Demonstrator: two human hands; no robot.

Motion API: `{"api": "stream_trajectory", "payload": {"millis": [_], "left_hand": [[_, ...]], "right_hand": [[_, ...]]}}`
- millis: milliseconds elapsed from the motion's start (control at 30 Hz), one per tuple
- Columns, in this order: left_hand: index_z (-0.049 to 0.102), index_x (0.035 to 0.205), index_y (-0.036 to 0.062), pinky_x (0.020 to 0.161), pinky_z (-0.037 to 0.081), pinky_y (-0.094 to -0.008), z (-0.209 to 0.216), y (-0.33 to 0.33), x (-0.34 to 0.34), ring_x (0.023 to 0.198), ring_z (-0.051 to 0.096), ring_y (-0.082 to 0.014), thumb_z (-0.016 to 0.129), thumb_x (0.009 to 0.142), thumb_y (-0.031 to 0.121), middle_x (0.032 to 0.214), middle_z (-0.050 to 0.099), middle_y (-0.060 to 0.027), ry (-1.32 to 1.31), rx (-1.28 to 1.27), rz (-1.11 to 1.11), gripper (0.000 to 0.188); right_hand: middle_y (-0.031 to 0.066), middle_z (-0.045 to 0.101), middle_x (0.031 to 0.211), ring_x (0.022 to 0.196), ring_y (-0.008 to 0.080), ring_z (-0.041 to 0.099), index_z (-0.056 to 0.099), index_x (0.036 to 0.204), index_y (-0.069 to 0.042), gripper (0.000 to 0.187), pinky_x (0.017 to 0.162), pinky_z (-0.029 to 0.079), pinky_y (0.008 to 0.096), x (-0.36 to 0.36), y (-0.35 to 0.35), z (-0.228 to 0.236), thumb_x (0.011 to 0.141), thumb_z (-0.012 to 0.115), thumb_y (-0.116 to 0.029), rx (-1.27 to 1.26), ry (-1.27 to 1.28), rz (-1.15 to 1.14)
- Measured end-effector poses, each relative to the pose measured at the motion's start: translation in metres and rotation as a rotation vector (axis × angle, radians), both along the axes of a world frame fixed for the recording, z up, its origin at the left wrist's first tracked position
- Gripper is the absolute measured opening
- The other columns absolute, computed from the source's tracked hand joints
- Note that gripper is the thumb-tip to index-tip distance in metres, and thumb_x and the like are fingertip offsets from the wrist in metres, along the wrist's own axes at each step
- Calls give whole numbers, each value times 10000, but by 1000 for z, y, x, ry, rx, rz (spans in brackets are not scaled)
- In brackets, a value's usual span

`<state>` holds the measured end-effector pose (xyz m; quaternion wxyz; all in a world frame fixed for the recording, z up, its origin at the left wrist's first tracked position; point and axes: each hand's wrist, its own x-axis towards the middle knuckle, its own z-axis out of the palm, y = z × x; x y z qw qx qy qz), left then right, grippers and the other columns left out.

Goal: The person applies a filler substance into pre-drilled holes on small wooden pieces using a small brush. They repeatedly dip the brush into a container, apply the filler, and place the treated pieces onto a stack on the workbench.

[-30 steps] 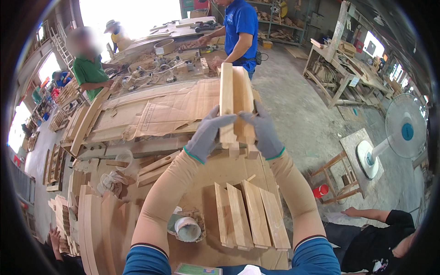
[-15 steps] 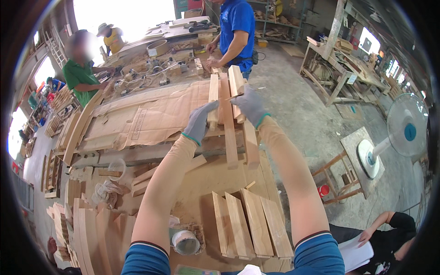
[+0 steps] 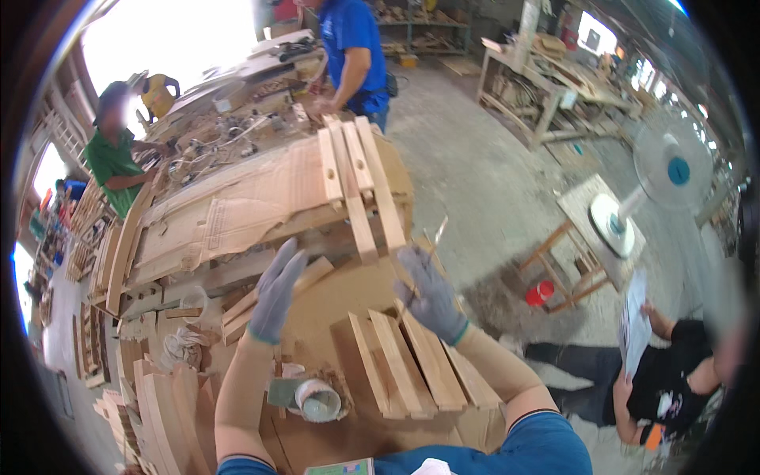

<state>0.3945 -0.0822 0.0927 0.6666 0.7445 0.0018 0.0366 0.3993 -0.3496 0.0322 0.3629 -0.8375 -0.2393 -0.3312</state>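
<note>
My left hand [image 3: 274, 294], in a grey glove, is raised above the near cardboard with fingers stretched and nothing in it. My right hand [image 3: 434, 297], also gloved, is closed around a thin stick [image 3: 441, 229] whose light tip points up and away; its kind is unclear. Beyond my hands, long wood strips [image 3: 361, 229] and shorter wood pieces [image 3: 329, 170] with dark holes lie side by side across the far bench's edge. Below my right hand, several bevelled wood pieces [image 3: 396, 368] lie in a row on the cardboard [image 3: 309, 443]. A round white pot [image 3: 319, 401] stands left of them.
Stacked boards [image 3: 162, 404] and a crumpled cloth [image 3: 186, 348] are at left. A fan [image 3: 613, 222] stands on a stool at right, a red bucket [image 3: 540, 294] beside it. One person in black holds papers [image 3: 633, 324]; people in blue and green work beyond.
Both hands have let go of the wood pieces and drawn back toward me. The pieces now rest on the far bench. The thin stick stays in my right hand, and the view has shifted.
</note>
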Motion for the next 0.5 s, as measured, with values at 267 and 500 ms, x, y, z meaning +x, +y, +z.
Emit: {"api": "stream_trajectory", "payload": {"millis": [267, 500], "left_hand": [[453, 1325, -79, 1105, 279, -337, -82, 57, -275, 1316, 388, -234, 467, 967, 157, 1418, 428, -159, 38, 172, 412, 430], [463, 1311, -83, 1100, 287, -338, -80, 24, -405, 1314, 392, -253, 508, 935, 146, 1392, 452, -176, 40, 174, 235, 443]], "right_hand": [[172, 579, 1235, 1208, 360, 508, 538, 1238, -41, 425, 1057, 361, 459, -239, -61, -124, 844, 608, -187, -247, 434, -140], [165, 526, 1304, 1258, 347, 453, 536, 1214, -57, 426, 1114, 272, 450, -264, -53, -153, 796, 552, -139, -494, 394, -210]]}}
